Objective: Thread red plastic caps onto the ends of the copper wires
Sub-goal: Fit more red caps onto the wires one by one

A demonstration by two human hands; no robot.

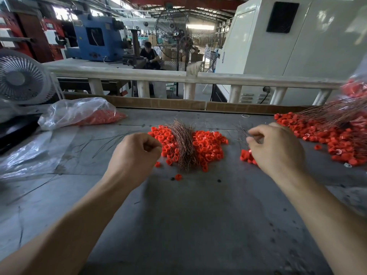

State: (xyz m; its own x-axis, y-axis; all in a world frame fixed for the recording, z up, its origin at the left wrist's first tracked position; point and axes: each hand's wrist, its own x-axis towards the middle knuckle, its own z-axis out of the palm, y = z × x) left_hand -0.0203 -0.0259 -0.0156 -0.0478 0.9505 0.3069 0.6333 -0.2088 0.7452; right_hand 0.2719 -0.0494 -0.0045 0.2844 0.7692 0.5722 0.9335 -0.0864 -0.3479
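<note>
**Both hands curled over the cap piles, mid-frame**

Left hand [137, 150] at centre-left, fingers curled into a loose fist, thumb against forefinger; anything pinched there too fine to make out. Right hand [276, 147] at centre-right, fingers curled with the tips pinched on a few thin copper wires [243, 133] that fan up and left from the fingertips. Whether a cap sits inside that hand: cannot tell.

Between the hands, at frame centre, a pile of red caps [208, 147] on the grey table [188, 215], split by a bundle of copper wire [183, 144] lying across it from top to bottom. A small clump of caps [245, 155] just beside and partly under the right hand. One stray cap [178, 177] below the pile, apart from it.

At the right edge, a larger heap of caps [325, 135] with long wires [333, 114] lying over it, running out of frame. Upper left, a clear plastic bag [79, 112] holding more caps; a flat plastic sheet [29, 155] along the left edge. A cardboard strip [158, 103] lines the table's far edge, a pale railing [218, 77] behind it, a small fan [21, 76] at far left.

Bare grey tabletop across the lower half of the frame, crossed only by the two forearms.
</note>
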